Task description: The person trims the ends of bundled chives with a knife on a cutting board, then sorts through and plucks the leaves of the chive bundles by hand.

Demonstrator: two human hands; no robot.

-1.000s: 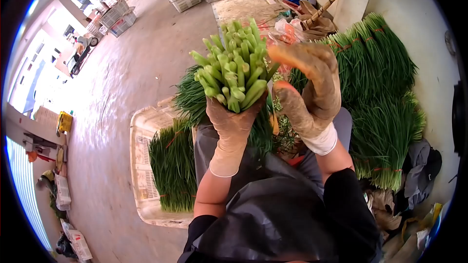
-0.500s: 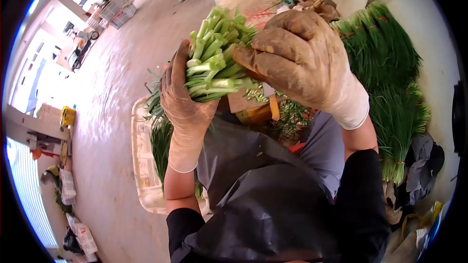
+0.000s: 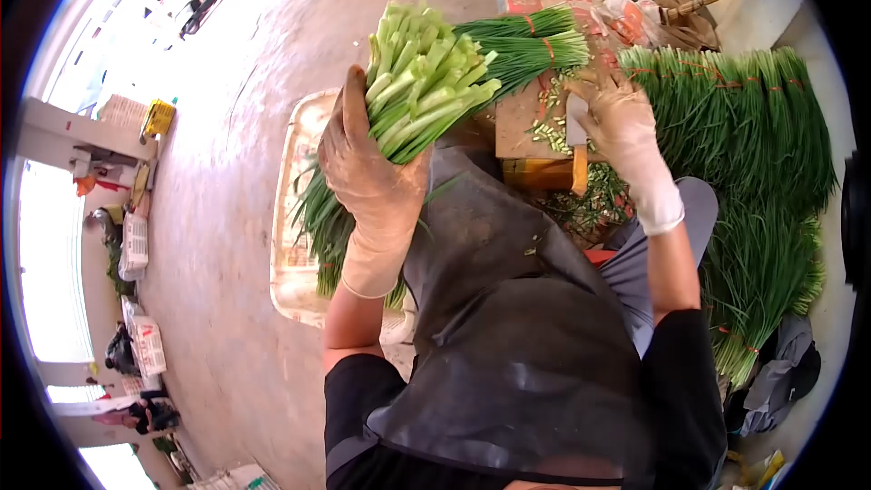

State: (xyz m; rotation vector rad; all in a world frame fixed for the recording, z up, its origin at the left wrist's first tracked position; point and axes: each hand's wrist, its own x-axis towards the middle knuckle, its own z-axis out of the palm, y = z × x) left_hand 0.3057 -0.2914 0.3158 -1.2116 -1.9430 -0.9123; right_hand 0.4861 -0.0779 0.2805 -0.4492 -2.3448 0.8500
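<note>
My gloved left hand (image 3: 376,172) is wrapped round a thick bunch of green stalks (image 3: 422,82), pale cut ends up, dark leaves hanging below the hand. My gloved right hand (image 3: 621,113) is over the right side of a low wooden block (image 3: 522,127), beside a knife (image 3: 578,141) with an orange handle; its fingers are partly hidden and blurred, so a grip on anything cannot be made out. Small green cuttings (image 3: 552,127) lie on the block. Bunches tied with red bands (image 3: 531,45) lie at the block's far side.
Large stacks of banded green bunches (image 3: 744,127) stand along the right wall. A white crate (image 3: 295,254) sits left of my apron (image 3: 517,308). Behind the block are bags and a bamboo stick (image 3: 712,0). A grey cloth (image 3: 780,372) lies at lower right.
My right hand has left the stalks and moved down to the right, beside the knife. My left hand still holds the bunch, now tilted. The view has shifted, showing the block and tied bunches.
</note>
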